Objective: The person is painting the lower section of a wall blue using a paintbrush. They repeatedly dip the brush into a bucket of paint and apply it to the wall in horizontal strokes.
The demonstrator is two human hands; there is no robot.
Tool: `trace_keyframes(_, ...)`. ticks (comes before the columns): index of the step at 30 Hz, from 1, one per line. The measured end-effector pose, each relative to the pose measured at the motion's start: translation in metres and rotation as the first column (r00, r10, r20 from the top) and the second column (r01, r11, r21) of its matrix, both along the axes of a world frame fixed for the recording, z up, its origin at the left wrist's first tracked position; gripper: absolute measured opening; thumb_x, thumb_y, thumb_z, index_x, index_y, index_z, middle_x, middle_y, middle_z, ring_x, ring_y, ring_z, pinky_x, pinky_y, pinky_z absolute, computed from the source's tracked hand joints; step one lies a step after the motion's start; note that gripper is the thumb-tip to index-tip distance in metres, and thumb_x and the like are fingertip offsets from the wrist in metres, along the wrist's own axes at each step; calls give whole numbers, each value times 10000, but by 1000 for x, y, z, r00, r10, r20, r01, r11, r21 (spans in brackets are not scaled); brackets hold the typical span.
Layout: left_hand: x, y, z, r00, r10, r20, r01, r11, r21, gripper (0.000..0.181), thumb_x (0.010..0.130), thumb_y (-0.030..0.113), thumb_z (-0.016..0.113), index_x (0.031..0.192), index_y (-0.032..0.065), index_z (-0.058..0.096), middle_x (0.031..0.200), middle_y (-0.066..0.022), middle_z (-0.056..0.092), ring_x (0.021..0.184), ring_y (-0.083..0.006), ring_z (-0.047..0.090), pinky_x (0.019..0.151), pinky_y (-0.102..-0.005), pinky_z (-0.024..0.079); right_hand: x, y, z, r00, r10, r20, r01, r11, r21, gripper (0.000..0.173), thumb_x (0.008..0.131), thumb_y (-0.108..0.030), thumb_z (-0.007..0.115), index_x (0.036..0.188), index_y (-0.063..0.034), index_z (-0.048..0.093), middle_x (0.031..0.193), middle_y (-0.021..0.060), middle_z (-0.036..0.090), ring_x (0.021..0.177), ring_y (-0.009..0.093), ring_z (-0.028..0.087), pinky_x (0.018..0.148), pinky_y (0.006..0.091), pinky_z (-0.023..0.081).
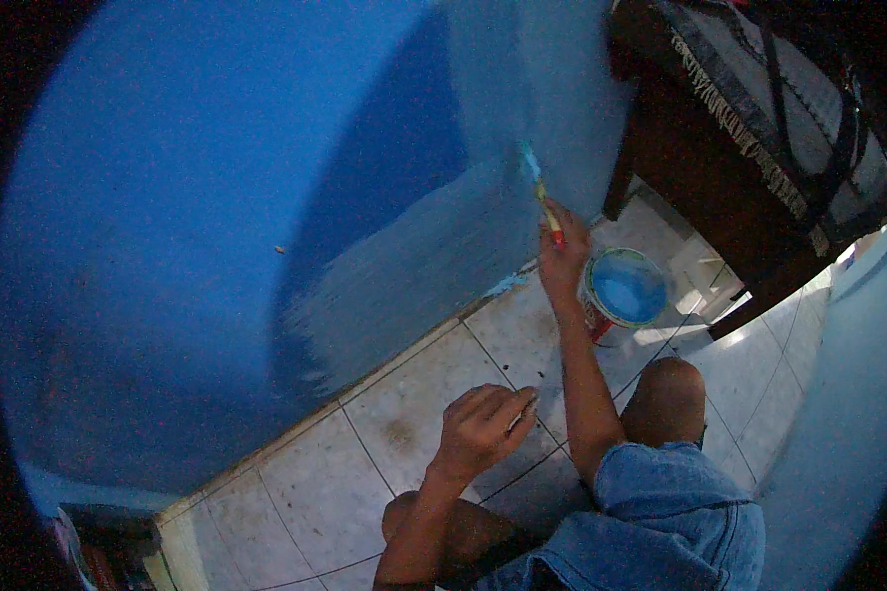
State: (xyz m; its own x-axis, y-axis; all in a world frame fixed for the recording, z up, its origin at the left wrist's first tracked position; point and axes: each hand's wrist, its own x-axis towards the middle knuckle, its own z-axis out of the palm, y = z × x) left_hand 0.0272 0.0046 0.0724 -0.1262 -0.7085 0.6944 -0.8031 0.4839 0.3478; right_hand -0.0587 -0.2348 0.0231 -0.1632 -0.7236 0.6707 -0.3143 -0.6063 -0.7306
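My right hand (563, 247) grips a paintbrush (539, 189) with a yellow, red-ended handle. Its light-blue bristles point up at the corner where the walls meet. Just right of that wrist, a plastic bucket (590, 298) on the floor holds light-blue paint (628, 289). My left hand (484, 425) is curled above the tiles with the thumb near the index finger; no held object can be made out in it. On the blue wall (214, 185), a duller grey-blue painted band (414, 258) runs along the bottom and up into the corner.
White floor tiles (303, 502) meet the wall along a dirty edge with light-blue paint smears (504, 284). A dark wooden piece of furniture (680, 162) stands at right, bearing a fringed cloth (739, 140). Dark objects (111, 550) are at the lower left. My bent knees are close by.
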Motion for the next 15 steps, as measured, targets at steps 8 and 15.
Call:
trace_keyframes(8, -7, -4, -8, 999, -25, 44, 25, 1000, 6, 230, 703, 139, 716, 921, 86, 661, 748, -37, 641, 705, -173, 623, 639, -289, 512, 110, 105, -3, 827, 438, -352, -505, 854, -125, 461, 721, -86, 670, 1169, -124, 568, 1073, 77, 577, 1017, 266, 527, 975, 445, 291)
trace_keyframes(15, -10, -7, -3, 1000, -12, 5, 11, 998, 55, 188, 697, 123, 715, 873, 86, 662, 724, -39, 644, 666, -177, 621, 599, -291, 507, 83, 52, 11, 810, 552, -197, -568, 822, -32, 314, 763, -107, 671, 1074, -113, 632, 962, 102, 647, 887, 283, 582, 835, 394, 423)
